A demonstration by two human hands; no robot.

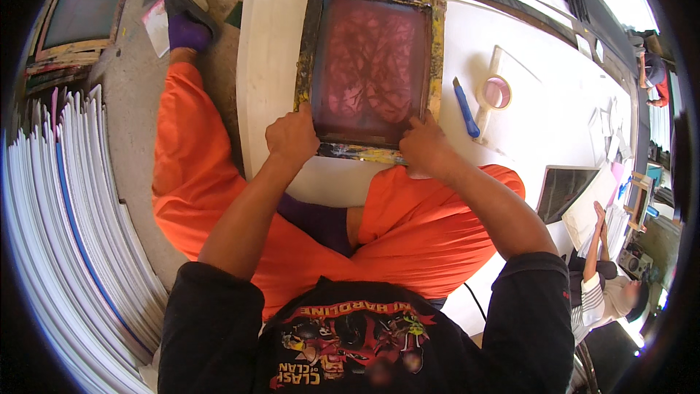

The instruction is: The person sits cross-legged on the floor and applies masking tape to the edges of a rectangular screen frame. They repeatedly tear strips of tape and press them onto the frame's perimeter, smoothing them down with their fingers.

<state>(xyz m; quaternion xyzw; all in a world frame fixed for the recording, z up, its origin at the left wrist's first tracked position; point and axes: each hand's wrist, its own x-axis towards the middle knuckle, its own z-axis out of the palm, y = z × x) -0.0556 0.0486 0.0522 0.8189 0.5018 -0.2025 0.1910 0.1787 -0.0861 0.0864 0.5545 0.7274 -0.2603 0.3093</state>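
Observation:
A screen printing frame (435, 51) lies in front of me, its dark wood spattered with yellow paint. Its mesh (370, 58) carries a reddish, branching tree-like pattern. At the frame's near left corner, my left hand (293, 135) is closed on the edge, with one finger pointing along the wood. My right hand (426, 146) holds the near right corner, fingers curled and one pressed at the mesh border. The undersides of both grips are hidden. To the right of the frame rest a blue utility knife (466, 107) and a roll of tape (496, 93).
A white work surface (525, 131) lies under the frame. My orange-trousered legs (193, 131) flank it. A tall stack of white sheets (80, 233) stands at left, below other frames (80, 18). At far right sits another person (601, 288) near a dark screen (565, 193).

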